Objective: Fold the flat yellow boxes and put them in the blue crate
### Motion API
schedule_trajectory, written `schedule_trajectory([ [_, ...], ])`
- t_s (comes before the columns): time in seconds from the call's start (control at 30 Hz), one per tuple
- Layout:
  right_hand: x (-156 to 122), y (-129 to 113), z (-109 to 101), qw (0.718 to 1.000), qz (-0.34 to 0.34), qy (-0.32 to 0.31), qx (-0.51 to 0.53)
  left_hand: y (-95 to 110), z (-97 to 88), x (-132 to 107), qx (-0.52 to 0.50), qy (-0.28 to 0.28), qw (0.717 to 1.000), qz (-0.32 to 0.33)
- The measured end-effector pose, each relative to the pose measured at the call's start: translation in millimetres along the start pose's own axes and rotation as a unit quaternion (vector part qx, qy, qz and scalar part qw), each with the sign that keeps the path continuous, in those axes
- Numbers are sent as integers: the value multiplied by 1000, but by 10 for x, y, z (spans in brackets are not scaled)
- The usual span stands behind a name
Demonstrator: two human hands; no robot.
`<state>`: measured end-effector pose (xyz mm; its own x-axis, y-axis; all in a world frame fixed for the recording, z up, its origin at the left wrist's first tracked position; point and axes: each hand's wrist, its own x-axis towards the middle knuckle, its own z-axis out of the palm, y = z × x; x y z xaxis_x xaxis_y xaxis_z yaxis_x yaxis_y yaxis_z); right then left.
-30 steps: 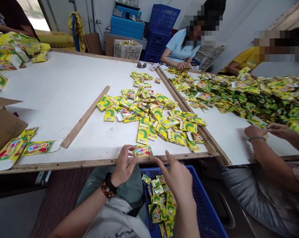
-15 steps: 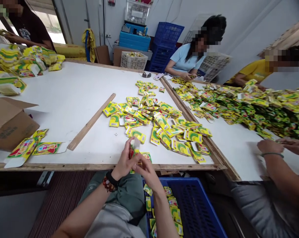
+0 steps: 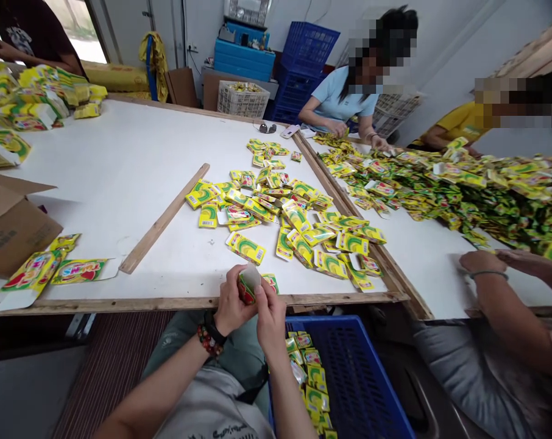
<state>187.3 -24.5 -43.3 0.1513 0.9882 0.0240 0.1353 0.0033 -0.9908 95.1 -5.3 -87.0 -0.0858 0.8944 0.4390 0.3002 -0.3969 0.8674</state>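
Note:
Both my hands meet at the table's front edge around one small candy box [image 3: 247, 286], green and red with a pale flap standing up at its top. My left hand [image 3: 233, 300] wraps its side, fingers closed on it. My right hand [image 3: 270, 311] grips the other side, with the thumb against the flap. Just behind my right fingers another small box [image 3: 270, 281] lies partly hidden on the table. Beyond my hands spreads a loose heap of yellow-green boxes [image 3: 298, 216], with one box [image 3: 245, 247] lying closest to me.
A wooden strip [image 3: 164, 219] lies on the white table [image 3: 134, 146]. At left are a cardboard box [image 3: 17, 235] and flattened cartons [image 3: 33, 274]. A blue crate [image 3: 362, 366] holding boxes stands below the edge. A wooden divider [image 3: 331, 183] borders a large packet pile [image 3: 477, 189], where other people work.
My hands have turned the box, so its printed front and raised flap now show more plainly. My right fingers have shifted up beside the flap. The view has tilted slightly down.

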Motion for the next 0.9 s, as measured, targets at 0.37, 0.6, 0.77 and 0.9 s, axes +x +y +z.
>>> schedule_trajectory([
  [0.37,59,-55,-249,993,48,-58,85,30,57,9,35,-54,985,162],
  [0.6,15,-89,-114,987,-85,-4,-136,127,-26,86,77,-172,982,-19],
  [0.77,132,-140,-113,996,-12,-11,-88,113,7,88,98,-156,981,-54],
  [0.9,157,-183,-151,996,-23,-52,-73,86,23,90,93,-142,983,-72],
])
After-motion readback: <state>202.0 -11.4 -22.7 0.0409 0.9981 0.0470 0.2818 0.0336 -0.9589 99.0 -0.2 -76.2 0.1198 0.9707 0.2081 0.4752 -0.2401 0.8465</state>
